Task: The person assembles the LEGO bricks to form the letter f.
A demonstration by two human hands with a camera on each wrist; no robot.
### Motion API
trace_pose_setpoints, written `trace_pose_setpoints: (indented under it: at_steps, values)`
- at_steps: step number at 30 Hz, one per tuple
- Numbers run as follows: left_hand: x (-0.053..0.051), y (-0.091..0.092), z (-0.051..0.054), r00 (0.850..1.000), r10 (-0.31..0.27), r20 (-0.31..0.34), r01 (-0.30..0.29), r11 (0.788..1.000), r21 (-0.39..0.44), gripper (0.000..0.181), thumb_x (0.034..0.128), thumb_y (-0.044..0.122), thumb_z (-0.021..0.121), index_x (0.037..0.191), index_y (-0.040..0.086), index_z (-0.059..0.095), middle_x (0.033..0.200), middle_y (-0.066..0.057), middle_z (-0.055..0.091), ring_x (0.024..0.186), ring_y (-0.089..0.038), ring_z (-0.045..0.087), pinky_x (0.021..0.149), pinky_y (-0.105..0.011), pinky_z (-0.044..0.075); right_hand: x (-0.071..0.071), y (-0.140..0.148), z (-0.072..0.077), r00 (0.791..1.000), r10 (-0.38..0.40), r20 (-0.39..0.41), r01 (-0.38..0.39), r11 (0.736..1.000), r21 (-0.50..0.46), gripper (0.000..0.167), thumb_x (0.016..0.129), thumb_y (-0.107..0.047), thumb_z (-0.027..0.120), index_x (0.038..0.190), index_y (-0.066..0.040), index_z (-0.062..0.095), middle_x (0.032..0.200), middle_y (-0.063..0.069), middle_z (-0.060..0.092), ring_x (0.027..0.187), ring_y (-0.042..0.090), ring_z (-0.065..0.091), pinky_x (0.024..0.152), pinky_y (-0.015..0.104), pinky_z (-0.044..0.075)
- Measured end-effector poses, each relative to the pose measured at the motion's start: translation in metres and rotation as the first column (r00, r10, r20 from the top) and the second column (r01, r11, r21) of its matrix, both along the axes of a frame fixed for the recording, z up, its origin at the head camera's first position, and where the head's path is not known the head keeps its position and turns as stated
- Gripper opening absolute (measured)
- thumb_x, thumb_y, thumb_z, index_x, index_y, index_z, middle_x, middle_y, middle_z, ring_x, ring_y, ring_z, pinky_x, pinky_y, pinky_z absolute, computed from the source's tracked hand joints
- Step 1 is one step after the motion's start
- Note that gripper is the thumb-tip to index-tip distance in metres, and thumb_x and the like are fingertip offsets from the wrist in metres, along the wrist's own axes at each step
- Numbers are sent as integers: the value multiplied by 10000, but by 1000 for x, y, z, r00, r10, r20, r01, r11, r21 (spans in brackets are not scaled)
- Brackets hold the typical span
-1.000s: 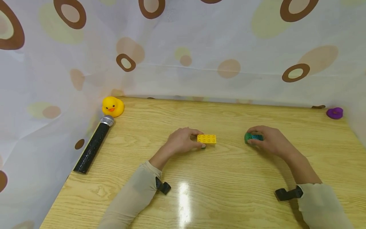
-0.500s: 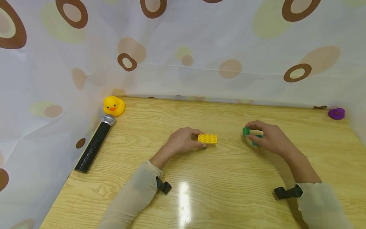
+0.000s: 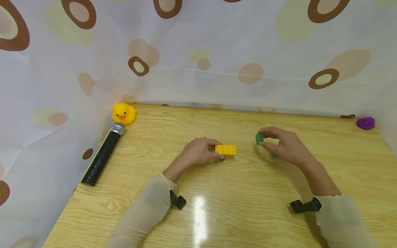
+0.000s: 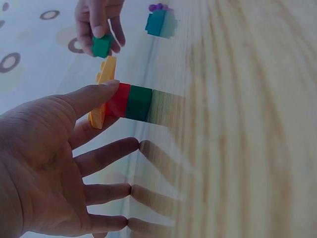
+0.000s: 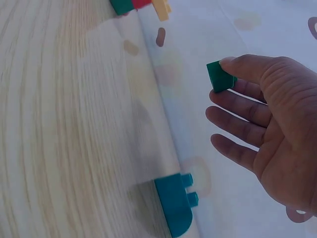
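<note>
My left hand (image 3: pixel 197 152) pinches a small stack of toy building bricks between thumb and index finger, its other fingers spread. A long yellow brick (image 3: pixel 225 150) tops the stack, with a red brick (image 4: pixel 118 102) beneath it and a dark green brick (image 4: pixel 139 103) at the bottom, against the table. My right hand (image 3: pixel 288 146) holds a small green brick (image 3: pixel 259 138) by the fingertips, lifted off the table. Under that hand, mostly hidden in the head view, a teal brick (image 5: pixel 173 205) with one rounded corner lies on the tabletop.
On the left of the wooden table (image 3: pixel 242 206) lie a black microphone (image 3: pixel 102 155) and a yellow rubber duck (image 3: pixel 124 114). A purple toy (image 3: pixel 366 123) sits at the far right corner. Patterned sheeting (image 3: pixel 198 86) rises along the back and sides.
My right hand has picked up the small green brick from beside the teal one and carried it up and leftward, towards the stack. The left hand stays at the stack.
</note>
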State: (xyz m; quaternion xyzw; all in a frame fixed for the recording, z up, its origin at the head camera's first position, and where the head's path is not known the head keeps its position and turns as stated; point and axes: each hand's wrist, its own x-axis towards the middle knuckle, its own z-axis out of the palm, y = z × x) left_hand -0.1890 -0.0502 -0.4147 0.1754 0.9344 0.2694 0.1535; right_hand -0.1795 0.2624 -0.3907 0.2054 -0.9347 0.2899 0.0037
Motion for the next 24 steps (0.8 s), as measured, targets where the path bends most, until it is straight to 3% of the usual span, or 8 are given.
trace_pose_setpoints:
  at_steps: [17, 24]
  values:
    - [0, 2, 0, 1000, 0, -2, 0, 1000, -4, 489, 862, 522, 763, 1317, 359, 685, 1347, 9, 675, 967, -167, 611, 689, -308, 461, -5, -38, -2, 998, 43, 45, -41, 998, -44, 375, 985, -302, 681, 1312, -120, 648, 1333, 122, 667, 1197, 342, 639, 919, 587, 527]
    - [0, 1, -1, 1000, -1, 16, 1, 1000, 13, 490, 868, 515, 761, 1322, 349, 682, 1316, -2, 689, 823, -167, 589, 634, -305, 448, -4, -52, -3, 995, 94, 37, -92, 994, -61, 350, 985, -289, 683, 1298, -134, 657, 1306, 90, 684, 1188, 324, 642, 916, 568, 536]
